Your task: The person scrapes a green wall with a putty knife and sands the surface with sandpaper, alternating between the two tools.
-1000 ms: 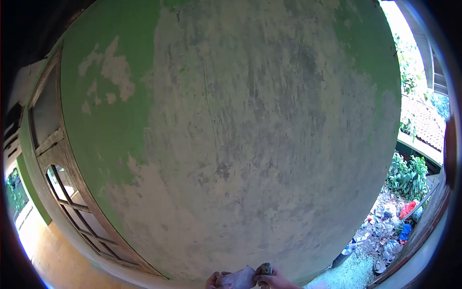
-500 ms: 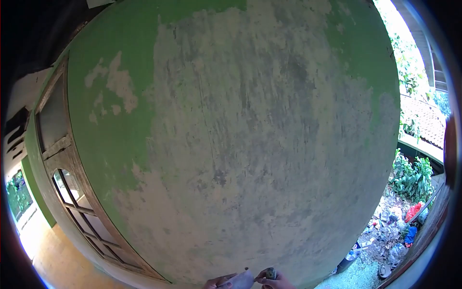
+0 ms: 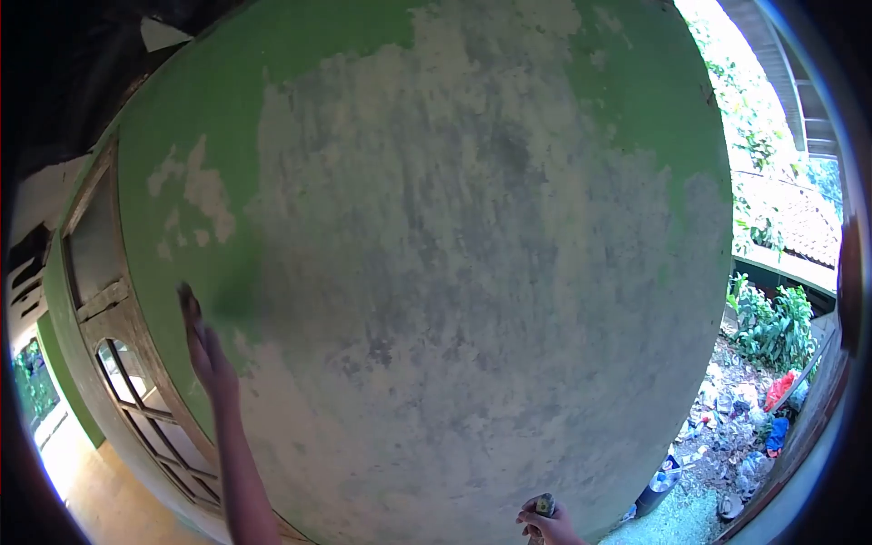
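My left hand [image 3: 209, 354] is raised at the left beside the wall, slightly blurred, its fingers stretched upward and seen edge-on. No object is plainly visible in it. Low in the view, my right hand [image 3: 552, 525] is closed around the dark, rounded handle [image 3: 545, 505] of a tool whose working end I cannot make out. Both hands are in front of a large wall [image 3: 436, 300] with green paint at the top and left and a bare, patchy grey surface across the middle.
A wooden door with glass panes [image 3: 150, 400] stands at the left. At the right are a leafy plant [image 3: 772, 327], scattered litter [image 3: 727, 409], a dark cylindrical container [image 3: 656, 490] and a low ledge [image 3: 790, 272].
My left hand has risen from the bottom centre to the left, and the pale sheet-like thing by it no longer shows. My right hand has shifted slightly right. The view has also shifted.
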Motion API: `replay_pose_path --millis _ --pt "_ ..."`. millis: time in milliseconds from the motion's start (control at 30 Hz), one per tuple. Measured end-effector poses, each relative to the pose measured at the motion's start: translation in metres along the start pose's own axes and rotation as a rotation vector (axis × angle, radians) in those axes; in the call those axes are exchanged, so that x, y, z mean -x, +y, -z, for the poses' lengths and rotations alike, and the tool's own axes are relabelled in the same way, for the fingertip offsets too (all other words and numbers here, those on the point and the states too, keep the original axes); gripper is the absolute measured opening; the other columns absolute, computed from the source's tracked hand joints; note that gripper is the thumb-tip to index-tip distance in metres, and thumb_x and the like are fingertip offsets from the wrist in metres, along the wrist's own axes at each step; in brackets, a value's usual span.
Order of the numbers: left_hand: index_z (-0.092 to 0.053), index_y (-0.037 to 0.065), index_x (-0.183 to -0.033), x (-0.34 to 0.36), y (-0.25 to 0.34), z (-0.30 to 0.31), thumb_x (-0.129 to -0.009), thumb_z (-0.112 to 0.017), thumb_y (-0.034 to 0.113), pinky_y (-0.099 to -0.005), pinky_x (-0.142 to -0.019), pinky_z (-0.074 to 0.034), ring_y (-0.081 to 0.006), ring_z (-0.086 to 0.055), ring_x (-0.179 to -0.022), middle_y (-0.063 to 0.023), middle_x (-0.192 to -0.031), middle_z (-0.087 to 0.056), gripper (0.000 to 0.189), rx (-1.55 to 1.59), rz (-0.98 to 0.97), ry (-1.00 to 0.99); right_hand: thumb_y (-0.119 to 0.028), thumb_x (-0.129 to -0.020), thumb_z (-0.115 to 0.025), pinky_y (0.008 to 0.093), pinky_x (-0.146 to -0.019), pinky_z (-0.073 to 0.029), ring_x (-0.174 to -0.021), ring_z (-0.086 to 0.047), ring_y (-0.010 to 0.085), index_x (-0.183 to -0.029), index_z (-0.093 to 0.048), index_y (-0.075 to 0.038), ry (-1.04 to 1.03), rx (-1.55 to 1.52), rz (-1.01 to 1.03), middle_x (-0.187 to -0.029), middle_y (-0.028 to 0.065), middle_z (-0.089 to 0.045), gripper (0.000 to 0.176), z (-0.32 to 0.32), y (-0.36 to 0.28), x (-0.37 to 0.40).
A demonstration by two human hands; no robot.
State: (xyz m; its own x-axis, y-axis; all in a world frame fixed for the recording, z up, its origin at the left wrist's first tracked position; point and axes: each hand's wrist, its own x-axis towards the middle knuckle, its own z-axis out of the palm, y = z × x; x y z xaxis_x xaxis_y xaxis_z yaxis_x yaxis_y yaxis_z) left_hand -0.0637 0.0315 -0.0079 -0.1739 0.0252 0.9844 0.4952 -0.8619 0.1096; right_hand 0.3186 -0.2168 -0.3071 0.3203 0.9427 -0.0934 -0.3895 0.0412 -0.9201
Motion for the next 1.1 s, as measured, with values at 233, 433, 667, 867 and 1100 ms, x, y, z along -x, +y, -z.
replay_pose_path --millis 233,433,667,867,1100 --pt "-0.036 -0.001 -0.134 -0.138 -0.042 -0.063 -0.098 -0.033 0.024 -0.0368 -0.109 -0.021 -0.026 -0.026 -0.134 -0.0149 -0.143 -0.03 0.045 -0.347 -0.043 0.002 -0.007 -0.079 -0.063 0.0228 -0.047 -0.045 -0.054 -0.055 0.0109 -0.088 -0.056 -0.006 0.079 0.056 0.085 -0.074 0.0054 -0.061 0.012 0.036 -0.018 0.006" --pt "-0.04 0.007 -0.134 -0.163 0.101 -0.194 -0.088 -0.042 0.052 -0.0465 -0.108 -0.013 -0.0323 -0.02 -0.135 -0.0163 -0.145 -0.025 0.064 -0.477 -0.395 0.004 -0.008 -0.078 -0.064 0.0228 -0.047 -0.045 -0.054 -0.054 0.0103 -0.086 -0.056 -0.006 0.165 0.071 0.151 -0.071 0.0037 -0.059 0.012 0.059 -0.027 0.004" --pt "-0.038 0.005 -0.134 -0.076 0.27 -0.327 -0.083 -0.048 0.053 -0.0528 -0.108 -0.014 -0.0382 -0.027 -0.129 -0.0179 -0.14 -0.031 0.07 -0.336 -0.533 -0.115 -0.007 -0.078 -0.066 0.0214 -0.048 -0.043 -0.055 -0.053 0.0081 -0.087 -0.058 -0.004 0.26 -0.015 0.18 -0.071 0.0025 -0.059 0.013 0.091 -0.021 0.004" --pt "-0.027 0.005 -0.14 0.05 0.365 -0.383 -0.08 -0.053 0.053 -0.0525 -0.11 -0.008 -0.0378 -0.018 -0.134 -0.0169 -0.146 -0.02 0.081 -0.194 -0.596 -0.543 -0.008 -0.076 -0.067 0.0228 -0.046 -0.045 -0.05 -0.055 0.0105 -0.085 -0.058 -0.001 0.459 -0.057 0.219 -0.07 0.0068 -0.061 0.013 0.141 -0.006 0.035" --pt "-0.015 0.003 -0.143 0.237 0.41 -0.402 -0.085 -0.044 0.052 -0.0482 -0.111 0.001 -0.0296 -0.009 -0.138 -0.0129 -0.15 -0.012 0.081 -0.288 -0.884 -1.036 -0.008 -0.076 -0.065 0.0229 -0.045 -0.044 -0.047 -0.054 0.0124 -0.084 -0.056 -0.004 0.754 -0.169 0.273 -0.066 0.0062 -0.058 0.013 0.166 -0.001 0.077"
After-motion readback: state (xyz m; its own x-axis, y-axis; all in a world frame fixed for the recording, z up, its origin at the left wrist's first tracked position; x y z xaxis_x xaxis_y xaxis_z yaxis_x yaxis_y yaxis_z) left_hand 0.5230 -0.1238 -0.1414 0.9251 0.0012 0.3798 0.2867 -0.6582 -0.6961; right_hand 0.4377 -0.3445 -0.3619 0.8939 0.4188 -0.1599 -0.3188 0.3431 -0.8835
